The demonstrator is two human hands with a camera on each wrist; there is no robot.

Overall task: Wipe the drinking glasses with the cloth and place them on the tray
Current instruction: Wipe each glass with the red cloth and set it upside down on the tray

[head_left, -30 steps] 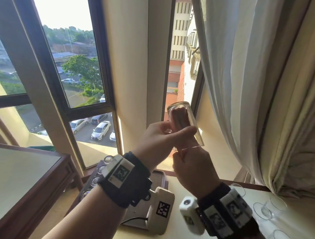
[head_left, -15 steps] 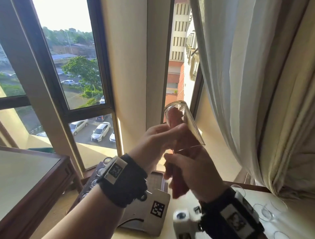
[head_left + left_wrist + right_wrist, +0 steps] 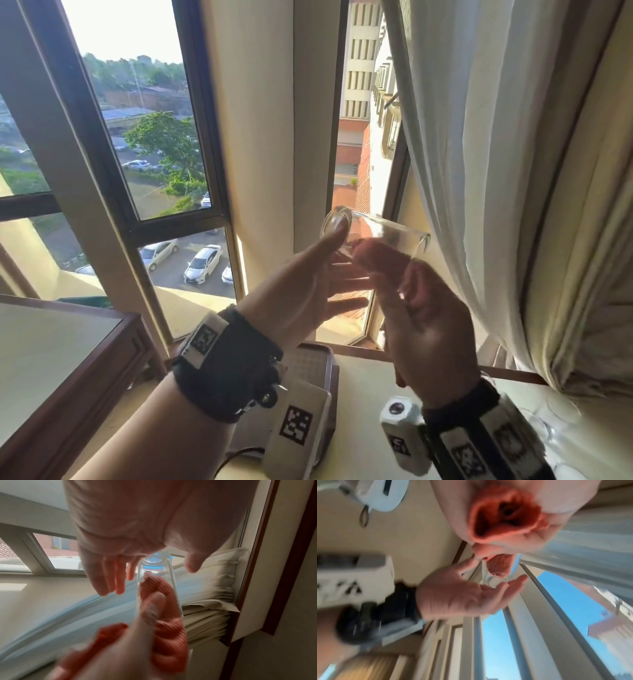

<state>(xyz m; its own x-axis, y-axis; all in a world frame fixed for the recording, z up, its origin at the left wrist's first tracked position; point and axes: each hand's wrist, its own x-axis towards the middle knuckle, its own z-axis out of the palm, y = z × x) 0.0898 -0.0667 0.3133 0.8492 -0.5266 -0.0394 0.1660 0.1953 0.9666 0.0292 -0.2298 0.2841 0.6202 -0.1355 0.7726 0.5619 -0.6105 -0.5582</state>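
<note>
Glass (image 3: 375,236) lies tilted in the air before the window, red cloth (image 3: 164,616) pushed inside it. My right hand (image 3: 426,325) grips the cloth, fingers curled around it. My left hand (image 3: 308,287) is spread, fingers straight, thumb touching the glass's base.

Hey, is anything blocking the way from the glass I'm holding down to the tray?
Mostly your own left arm. The glass is held up by the window, with the red cloth inside it, in the right hand. The tray lies below, largely covered by the left hand and its wrist camera. Nothing else visibly intervenes.
</note>
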